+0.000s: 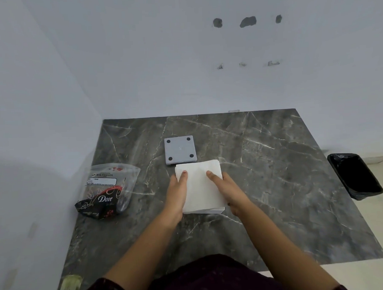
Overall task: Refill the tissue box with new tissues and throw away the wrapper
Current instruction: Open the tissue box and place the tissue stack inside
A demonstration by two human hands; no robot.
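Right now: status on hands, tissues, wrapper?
Left hand and right hand both pressing the white tissue stack. Grey lid lies behind it. Wrapper still on table, bin to the right.

The dark marble table point(275, 174) carried a grey square lid point(179, 149), a white tissue stack point(201, 188) just beside it, and a wrapper point(107, 190) at left.

The stack of tissues point(200, 186) lies in the middle of the table point(275, 185), on top of a box whose edge peeks out at the near side. A square lid point(179, 149) lies just behind the stack, toward the far edge. The wrapper point(107, 190) lies by the left edge. A bin point(355, 176) stands on the floor past the right edge.
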